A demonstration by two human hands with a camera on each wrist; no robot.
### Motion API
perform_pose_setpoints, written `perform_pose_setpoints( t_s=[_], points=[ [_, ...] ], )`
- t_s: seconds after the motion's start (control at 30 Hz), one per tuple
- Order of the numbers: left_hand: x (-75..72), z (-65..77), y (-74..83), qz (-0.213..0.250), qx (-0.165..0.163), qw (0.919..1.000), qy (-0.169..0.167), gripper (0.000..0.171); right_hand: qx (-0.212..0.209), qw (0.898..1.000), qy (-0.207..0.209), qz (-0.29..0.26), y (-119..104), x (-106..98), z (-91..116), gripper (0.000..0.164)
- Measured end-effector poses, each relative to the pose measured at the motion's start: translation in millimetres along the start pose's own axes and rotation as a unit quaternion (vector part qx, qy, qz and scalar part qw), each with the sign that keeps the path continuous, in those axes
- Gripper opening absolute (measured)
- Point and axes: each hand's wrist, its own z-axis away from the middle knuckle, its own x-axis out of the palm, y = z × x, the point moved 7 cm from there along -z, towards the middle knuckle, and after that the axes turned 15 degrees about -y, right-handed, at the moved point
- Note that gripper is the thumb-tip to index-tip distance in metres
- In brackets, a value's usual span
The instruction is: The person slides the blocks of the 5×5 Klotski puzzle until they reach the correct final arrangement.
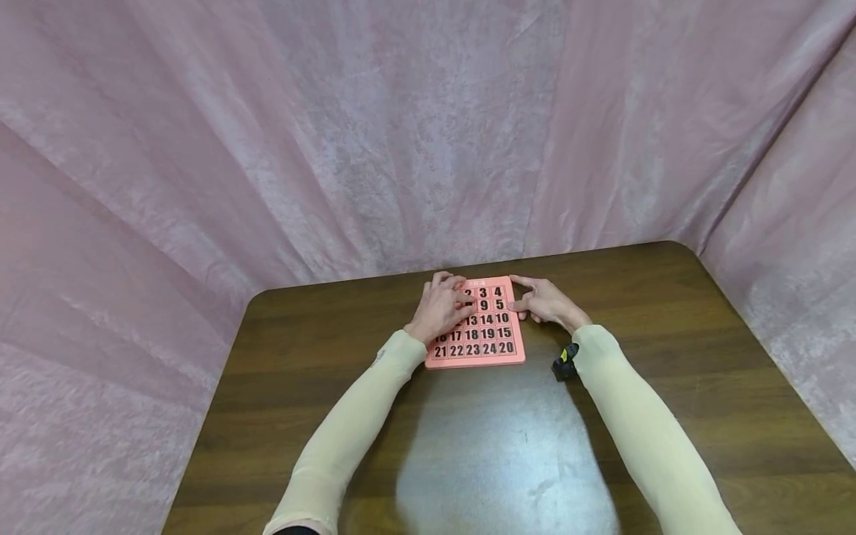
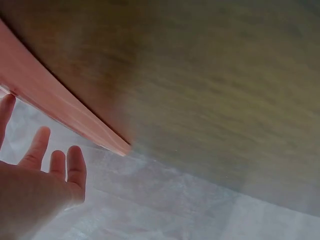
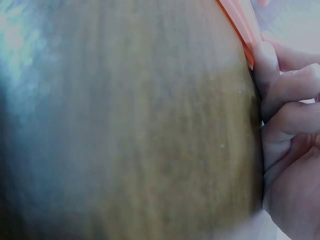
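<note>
A pink number board (image 1: 485,328) lies flat on the brown wood-grain tabletop (image 1: 314,371), near the far edge and roughly midway between the sides. Its face carries black numerals in a grid; the bottom row reads 21, 22, 23, 24, 20, and 15 stands above the 20. The left hand (image 1: 440,306) lies over the board's upper left portion, covering several numerals there. Its fingers are spread, somewhat bent; in the left wrist view one fingertip meets the board and the other visible fingers stand apart from its face. The right hand (image 1: 547,301) holds the board's right edge, thumb at the side and index finger at the upper corner, with the remaining fingers curled beside it. Pale sleeves cover both forearms, the left sleeve (image 1: 353,420) and the right sleeve (image 1: 645,423) alike. A black device (image 1: 565,362) with a yellow mark sits at the right wrist. A pink curtain (image 1: 428,141) hangs behind the tabletop, and a bright sheen (image 1: 501,453) shows on the near surface.
</note>
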Motion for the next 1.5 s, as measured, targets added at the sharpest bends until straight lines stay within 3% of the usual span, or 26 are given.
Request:
perform_pose_setpoints(
  t_s=[0.53,0.7,0.83,0.93,1.1,1.23,1.3,1.4,1.5],
  points=[
    [-8.6,7.6,-5.3,0.009,0.011,0.9998,0.014,0.028,-0.015,1.000,0.000,0.015,-16.7,1.6,-1.6,0.081],
    [-8.2,18.8,-20.0,0.035,-0.003,0.9994,0.005,0.042,-0.018,1.000,-0.003,0.020,-21.1,4.3,-5.1,0.080],
    [-7.9,35.3,-42.8,0.103,-0.043,0.9930,-0.039,0.081,-0.016,1.000,-0.005,0.022,-25.3,2.7,-5.3,0.081],
    [-4.8,48.9,-59.0,0.145,-0.070,0.9808,-0.110,0.113,-0.012,1.000,-0.001,0.027,-27.7,-2.2,-3.2,0.082],
    [14.0,56.5,-74.3,0.161,-0.064,0.9618,-0.212,0.140,-0.012,0.999,0.016,0.027,-22.8,-11.5,2.3,0.081],
    [37.3,52.9,-80.3,0.164,-0.049,0.9579,-0.231,0.149,-0.042,0.997,0.060,-0.007,-13.2,-7.7,11.3,0.070],
    [41.5,58.9,-78.1,0.171,-0.048,0.9556,-0.235,0.150,-0.059,0.996,0.070,-0.022,-12.2,4.6,14.6,0.061],
    [42.2,68.6,-74.5,0.177,-0.049,0.9556,-0.231,0.151,-0.061,0.997,0.053,-0.006,-18.1,28.4,14.5,0.047],
    [42.8,69.1,-71.1,0.174,-0.047,0.9570,-0.227,0.151,-0.051,0.998,0.028,0.035,-32.4,44.0,15.8,0.040]
  ],
)
